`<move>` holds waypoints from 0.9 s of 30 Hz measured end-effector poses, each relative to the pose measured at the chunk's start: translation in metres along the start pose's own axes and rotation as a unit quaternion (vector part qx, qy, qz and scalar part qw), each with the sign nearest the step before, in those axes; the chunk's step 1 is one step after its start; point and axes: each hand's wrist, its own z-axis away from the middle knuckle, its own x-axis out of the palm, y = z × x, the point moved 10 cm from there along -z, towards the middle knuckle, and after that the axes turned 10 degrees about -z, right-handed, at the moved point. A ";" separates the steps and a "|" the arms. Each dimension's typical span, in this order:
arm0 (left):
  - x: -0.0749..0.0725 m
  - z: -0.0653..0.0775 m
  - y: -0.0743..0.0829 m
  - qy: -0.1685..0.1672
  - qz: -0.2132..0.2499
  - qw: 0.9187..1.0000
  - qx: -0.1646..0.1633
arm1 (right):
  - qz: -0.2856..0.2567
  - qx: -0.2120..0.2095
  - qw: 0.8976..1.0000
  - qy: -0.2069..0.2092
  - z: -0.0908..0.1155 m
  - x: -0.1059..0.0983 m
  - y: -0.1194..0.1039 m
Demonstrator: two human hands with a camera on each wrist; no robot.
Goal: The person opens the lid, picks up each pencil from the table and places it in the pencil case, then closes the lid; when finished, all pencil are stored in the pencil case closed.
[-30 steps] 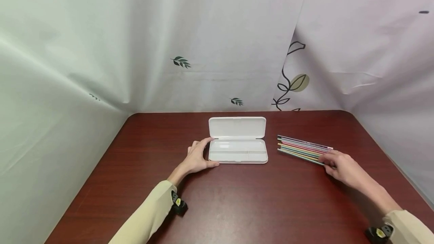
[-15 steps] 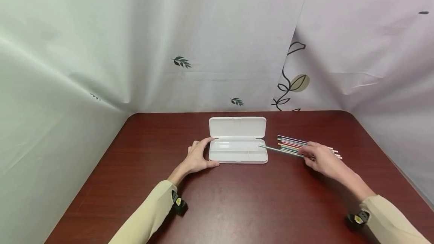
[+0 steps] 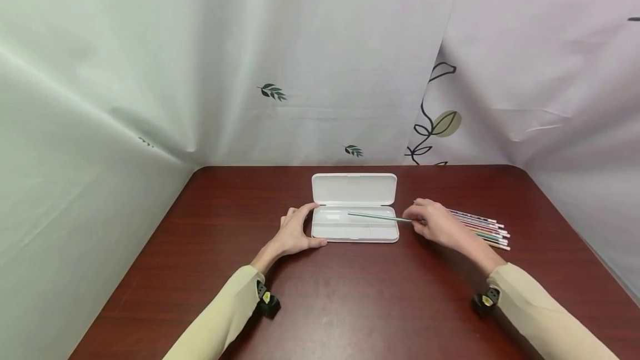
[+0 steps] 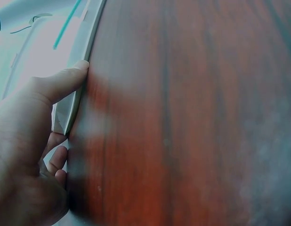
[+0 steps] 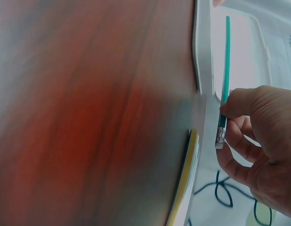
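pencil [image 5: 227, 61] — pinched in right fingers [image 5: 240, 100] near eraser end [image 5: 220, 144]

The left hand [image 3: 294, 233] is gripping with thumb [image 4: 65, 84] and fingers [image 4: 57, 159] spread apart; the right hand [image 3: 436, 223] is pinching, its fingers bent

Tabletop [image 3: 360, 293] in front of the white pencil case [image 3: 345, 230] lies free for passage. The left hand [image 3: 291, 236] blocks the case's left end; the right hand [image 3: 436, 224] and loose pencils [image 3: 492, 232] obstruct its right. The raised lid [image 3: 354, 189] bars the back; the green pencil [image 3: 372, 216] overhangs the interior.
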 end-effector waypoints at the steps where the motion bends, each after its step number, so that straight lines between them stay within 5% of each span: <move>1: 0.000 0.000 0.000 0.001 0.000 1.000 0.001 | -0.002 -0.001 1.000 -0.003 -0.004 0.003 -0.001; 27: -0.001 0.001 0.000 0.006 -0.006 1.000 0.002 | -0.021 -0.031 0.997 -0.071 -0.058 0.052 -0.024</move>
